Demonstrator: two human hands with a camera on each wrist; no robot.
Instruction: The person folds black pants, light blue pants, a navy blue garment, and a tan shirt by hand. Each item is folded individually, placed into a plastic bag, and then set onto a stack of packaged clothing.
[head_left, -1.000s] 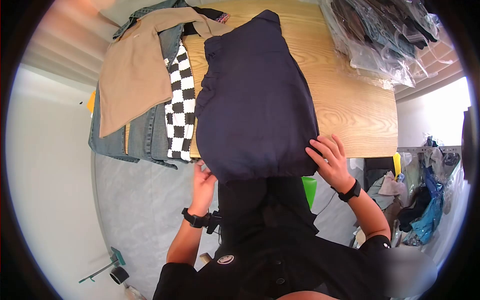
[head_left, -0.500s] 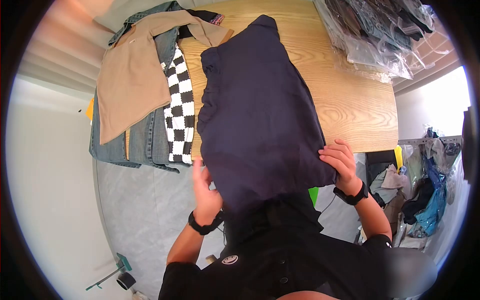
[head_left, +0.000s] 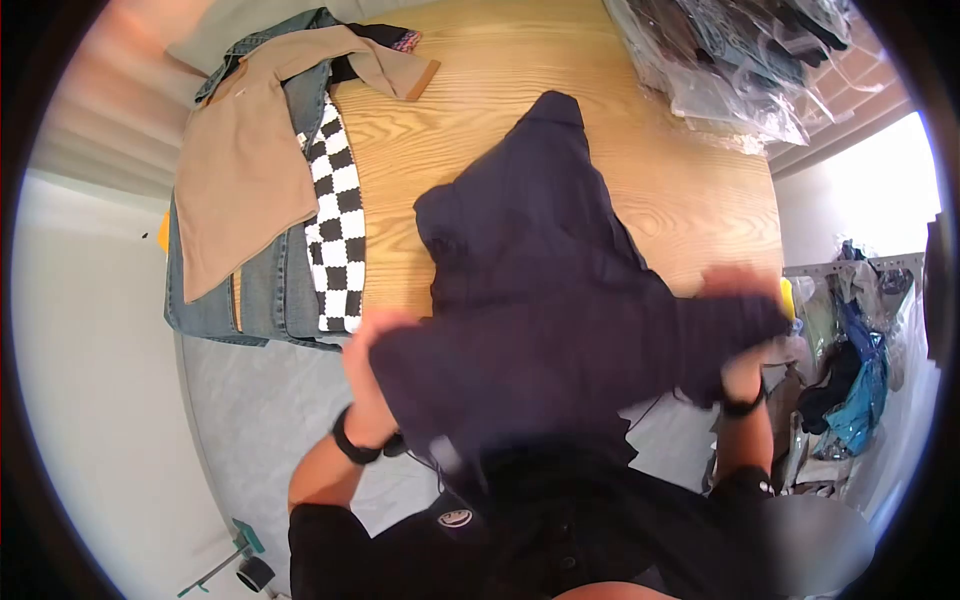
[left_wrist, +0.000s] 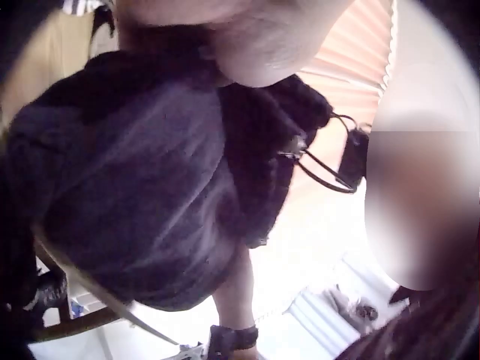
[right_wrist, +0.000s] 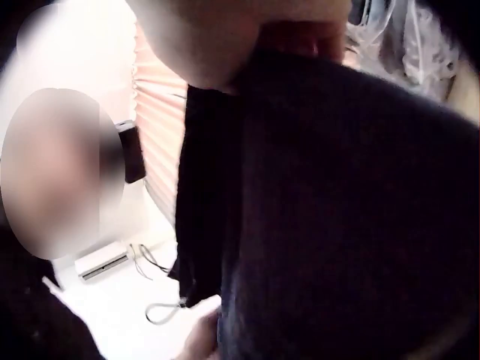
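A dark navy garment [head_left: 520, 340] lies partly on the wooden table, its near part lifted over the front edge and spread sideways between both hands. My left hand [head_left: 368, 375] grips its left corner; in the left wrist view the thumb lies over the cloth. At the right end my right hand [head_left: 740, 282], blurred, holds a narrower part of the garment, with fingers behind the fabric. That cloth hides much of the right palm. A gathered edge runs along the garment's left side.
On the table's left lie a tan long-sleeved top [head_left: 250, 170], blue jeans [head_left: 265, 310] and black-and-white checkered cloth [head_left: 337, 240]. Clear-bagged clothes [head_left: 735, 75] are piled at the back right. A rack of bagged clothes [head_left: 850, 370] stands right of the wooden table [head_left: 480, 60].
The garment's near part has been raised and pulled toward the body, and its far end has slid nearer. The hands have moved apart, the right one outward and up, the left one outward.
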